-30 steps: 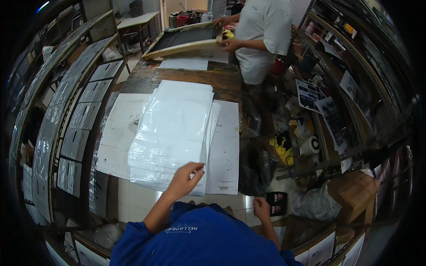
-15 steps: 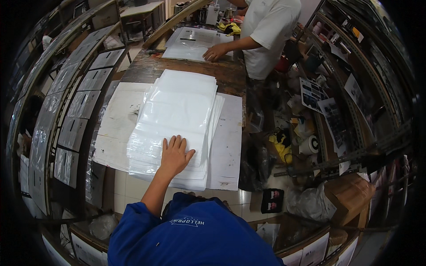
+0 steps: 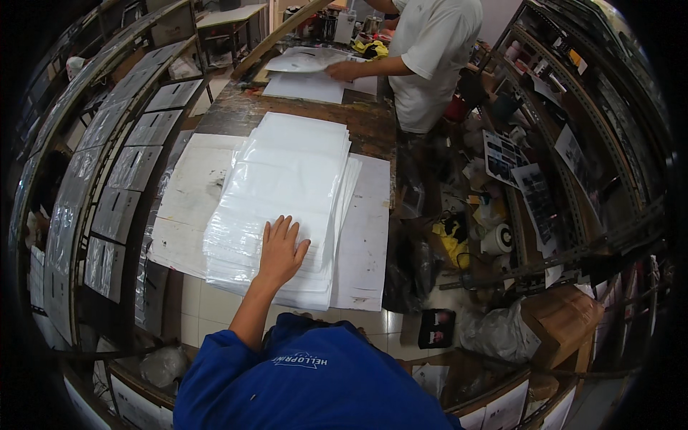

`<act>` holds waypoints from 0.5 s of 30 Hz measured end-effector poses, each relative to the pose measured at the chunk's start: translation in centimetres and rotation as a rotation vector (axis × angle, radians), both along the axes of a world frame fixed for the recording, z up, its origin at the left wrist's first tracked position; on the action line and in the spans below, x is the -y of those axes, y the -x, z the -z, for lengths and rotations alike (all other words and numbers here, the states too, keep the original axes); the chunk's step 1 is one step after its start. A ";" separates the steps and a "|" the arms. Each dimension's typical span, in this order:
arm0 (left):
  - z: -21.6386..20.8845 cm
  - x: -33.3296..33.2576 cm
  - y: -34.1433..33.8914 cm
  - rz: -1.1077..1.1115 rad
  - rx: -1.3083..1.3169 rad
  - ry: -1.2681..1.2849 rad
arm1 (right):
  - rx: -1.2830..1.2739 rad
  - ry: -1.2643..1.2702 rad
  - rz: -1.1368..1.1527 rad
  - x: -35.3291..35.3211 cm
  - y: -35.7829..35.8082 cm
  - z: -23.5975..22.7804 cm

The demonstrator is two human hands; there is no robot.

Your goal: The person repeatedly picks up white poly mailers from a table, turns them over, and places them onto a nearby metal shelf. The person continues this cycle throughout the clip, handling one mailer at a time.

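My left hand (image 3: 282, 251) lies palm down on the near part of a stack of white plastic bags (image 3: 294, 172), its fingers spread out and holding nothing. The glossy bags overlap a little unevenly, with several edges fanned at the near left and along the right side. Under the stack are white boards (image 3: 362, 236), stained in places, on a dark wooden table (image 3: 308, 110). My right hand is out of the picture.
Across the table a co-worker (image 3: 437, 64) in a white shirt handles a printed clear sheet (image 3: 308, 59) over white sheets. Drying racks with bags (image 3: 127, 170) stand at left, metal shelves (image 3: 573, 129) at right. A cardboard box (image 3: 562, 322) and black plastic (image 3: 412, 276) lie at lower right.
The co-worker's hand has lifted the near edge of the printed sheet and moved it away, uncovering white beneath. My left hand stays nearly in place on the bags.
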State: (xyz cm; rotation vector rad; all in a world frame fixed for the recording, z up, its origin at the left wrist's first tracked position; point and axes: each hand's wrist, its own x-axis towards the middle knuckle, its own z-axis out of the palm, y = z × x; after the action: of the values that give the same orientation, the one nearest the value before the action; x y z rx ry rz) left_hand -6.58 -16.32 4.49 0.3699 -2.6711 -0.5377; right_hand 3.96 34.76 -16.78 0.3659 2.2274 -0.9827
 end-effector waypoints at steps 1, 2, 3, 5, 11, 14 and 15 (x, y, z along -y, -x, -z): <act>-0.3 0.0 -0.2 -0.004 -0.020 -0.022 | 0.001 -0.004 -0.011 0.2 0.1 0.0; -0.5 0.1 -0.3 -0.006 -0.039 -0.043 | 0.001 -0.008 -0.019 0.3 0.3 -0.1; -0.5 0.2 -0.1 -0.007 -0.065 -0.046 | 0.003 -0.009 -0.018 0.4 0.4 -0.2; -0.6 0.9 0.5 -0.010 -0.116 -0.051 | -0.003 -0.005 -0.017 0.4 0.4 -0.1; -1.8 5.2 6.5 -0.149 -0.187 0.197 | -0.033 0.018 0.006 0.3 -0.1 -0.6; -2.5 7.9 9.5 -0.238 -0.172 0.394 | 0.022 0.037 0.086 0.3 -0.3 -0.6; -2.6 8.6 10.2 -0.257 -0.185 0.479 | 0.069 0.067 0.169 0.1 -0.6 0.7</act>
State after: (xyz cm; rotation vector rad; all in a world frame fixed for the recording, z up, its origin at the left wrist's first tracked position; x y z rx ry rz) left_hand -16.74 -24.91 7.08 0.4805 -2.4195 0.1405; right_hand 4.53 34.64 -17.49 0.5572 2.1224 -1.1133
